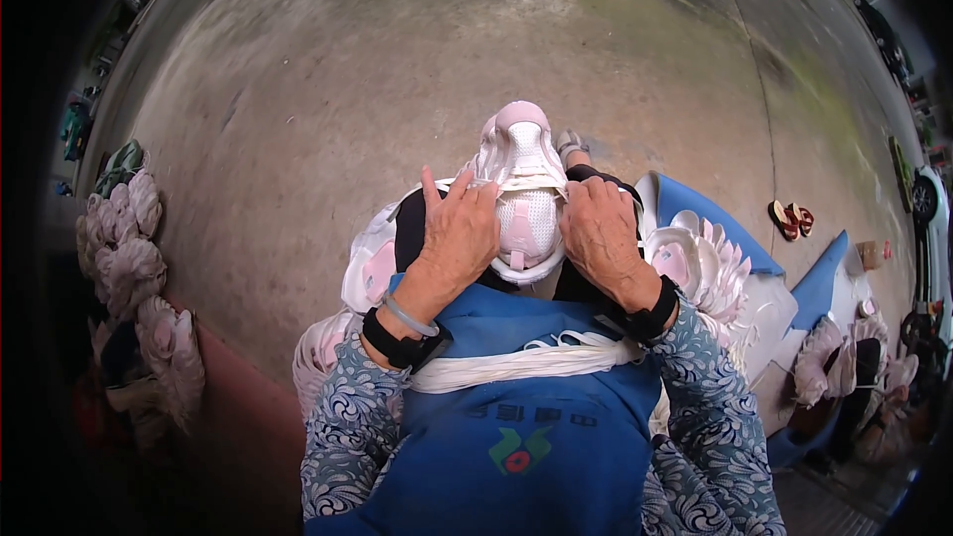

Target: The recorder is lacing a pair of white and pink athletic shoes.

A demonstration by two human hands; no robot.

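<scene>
A pink and white mesh shoe upper (528, 223) lies between my knees, its far part (523, 144) pointing away from me. My left hand (459, 233) is closed at its left edge, index finger raised away from the others. On the opposite edge my right hand (601, 228) is closed, with its fingers curled over. White strips, lace-like, cross the upper between the hands; whether the fingertips pinch these or only the edge is hidden. A bundle of white laces (526, 365) lies across the blue apron (516, 427) on my lap.
Stacked pink and white uppers (700, 268) stand at my right, others (372, 273) by my left leg. More piles (129, 248) sit far left. Blue sheeting (710, 223) and sandals (791, 219) lie on the concrete floor (397, 60) to the right. A vehicle (931, 228) stands at the right rim.
</scene>
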